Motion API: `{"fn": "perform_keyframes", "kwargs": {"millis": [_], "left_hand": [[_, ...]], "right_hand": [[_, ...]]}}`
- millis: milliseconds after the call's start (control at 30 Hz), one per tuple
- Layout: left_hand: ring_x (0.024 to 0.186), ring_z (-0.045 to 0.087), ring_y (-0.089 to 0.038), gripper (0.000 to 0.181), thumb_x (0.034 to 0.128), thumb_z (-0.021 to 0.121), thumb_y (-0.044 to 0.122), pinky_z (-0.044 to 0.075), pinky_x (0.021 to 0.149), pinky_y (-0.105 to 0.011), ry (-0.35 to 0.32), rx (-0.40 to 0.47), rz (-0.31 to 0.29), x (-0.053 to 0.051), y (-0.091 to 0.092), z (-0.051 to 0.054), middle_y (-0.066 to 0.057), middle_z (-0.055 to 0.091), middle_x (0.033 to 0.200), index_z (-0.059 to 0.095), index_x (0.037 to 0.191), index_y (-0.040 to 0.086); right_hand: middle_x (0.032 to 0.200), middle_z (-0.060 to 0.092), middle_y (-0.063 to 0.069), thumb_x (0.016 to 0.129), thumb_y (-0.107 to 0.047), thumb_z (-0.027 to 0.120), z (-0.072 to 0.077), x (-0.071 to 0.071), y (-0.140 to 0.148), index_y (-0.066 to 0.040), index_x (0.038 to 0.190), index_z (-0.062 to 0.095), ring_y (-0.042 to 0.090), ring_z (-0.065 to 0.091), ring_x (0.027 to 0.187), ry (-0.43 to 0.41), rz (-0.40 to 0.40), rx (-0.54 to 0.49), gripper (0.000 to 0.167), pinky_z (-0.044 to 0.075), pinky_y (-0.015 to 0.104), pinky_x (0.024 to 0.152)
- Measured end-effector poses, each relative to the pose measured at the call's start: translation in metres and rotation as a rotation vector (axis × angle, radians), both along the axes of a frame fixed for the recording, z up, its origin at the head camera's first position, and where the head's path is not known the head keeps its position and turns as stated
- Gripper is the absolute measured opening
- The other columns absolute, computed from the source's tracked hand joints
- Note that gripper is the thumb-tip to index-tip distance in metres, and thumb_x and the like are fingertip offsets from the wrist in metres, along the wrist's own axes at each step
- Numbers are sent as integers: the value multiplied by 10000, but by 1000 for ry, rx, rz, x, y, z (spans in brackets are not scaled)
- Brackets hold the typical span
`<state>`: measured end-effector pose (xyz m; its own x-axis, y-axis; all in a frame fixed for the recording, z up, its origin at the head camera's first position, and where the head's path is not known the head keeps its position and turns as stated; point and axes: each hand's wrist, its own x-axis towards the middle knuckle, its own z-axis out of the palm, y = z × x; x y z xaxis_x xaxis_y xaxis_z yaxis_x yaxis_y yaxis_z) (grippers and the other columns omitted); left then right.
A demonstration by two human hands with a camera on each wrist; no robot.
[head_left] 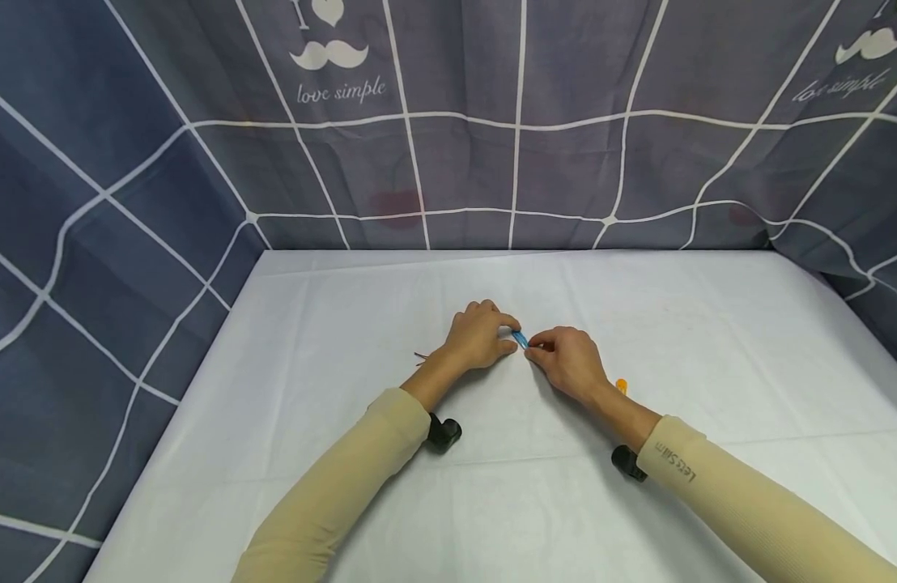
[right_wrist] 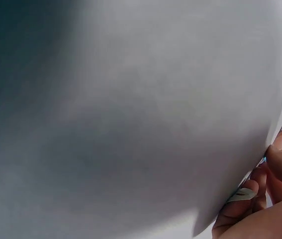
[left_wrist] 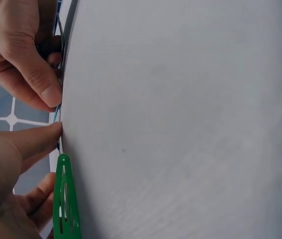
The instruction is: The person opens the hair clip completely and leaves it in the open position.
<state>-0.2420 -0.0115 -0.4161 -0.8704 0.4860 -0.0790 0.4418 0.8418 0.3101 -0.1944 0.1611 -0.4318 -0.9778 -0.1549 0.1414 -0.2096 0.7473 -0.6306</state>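
Note:
Between the two hands is a small blue hair clip [head_left: 520, 339], mostly covered by fingers. The left hand [head_left: 481, 336] has its thumb and index finger at the clip's far end. From the near right, the right hand [head_left: 568, 360] pinches the other end between thumb and index finger. In the left wrist view a green snap hair clip [left_wrist: 66, 199] lies on the table beside the left hand. The right wrist view shows a pale flat piece [right_wrist: 243, 194] against the right hand's curled fingers; its kind cannot be told.
On the white-covered table [head_left: 332, 421], a small orange object [head_left: 621, 385] lies behind the right wrist. A thin dark piece [head_left: 421, 356] pokes out past the left wrist. Black wrist cameras [head_left: 444, 433] hang below the sleeves. Grey checked curtains [head_left: 463, 162] border the table's back and sides.

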Motion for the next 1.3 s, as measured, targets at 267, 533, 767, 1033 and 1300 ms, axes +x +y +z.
{"fn": "perform_keyframes", "kwargs": {"millis": [267,533,767,1033,1300], "left_hand": [[1095,509,-228,233,915,713,370,419,908,-400,-15,61,29,-2,-1,-1,-29,581,1181,742,1121,263],[1099,524,-232,184,873,767,348,427,924,-418,-24,87,57,-3,-1,1,-25,600,1170,758,1008,223],[1098,515,-231,135,859,785,326,418,935,-418,-55,120,57,-3,-3,2,-25,599,1167,756,928,214],[1117,498,-228,100,847,799,299,391,975,-434,-99,191,53,-4,-6,1,-15,598,1163,768,851,204],[1123,494,-229,122,843,803,301,378,997,-432,-90,204,40,-4,-8,-2,-15,595,1171,784,889,190]], "right_hand": [[975,711,140,893,-61,707,2,0,2,10,978,769,290,651,915,-50,-7,-20,127,502,444,764],[814,686,61,906,-74,690,3,-3,4,2,980,736,214,594,746,-104,-22,-26,116,462,375,690],[796,663,54,896,-92,698,3,-6,7,9,997,717,203,583,725,-138,-18,-62,145,449,351,689],[780,653,33,893,-97,705,2,-7,9,-15,975,729,191,557,721,-148,-12,-82,119,434,341,691],[815,656,27,890,-96,711,1,-9,13,-54,885,739,199,549,779,-183,14,-110,51,426,346,728]]}}
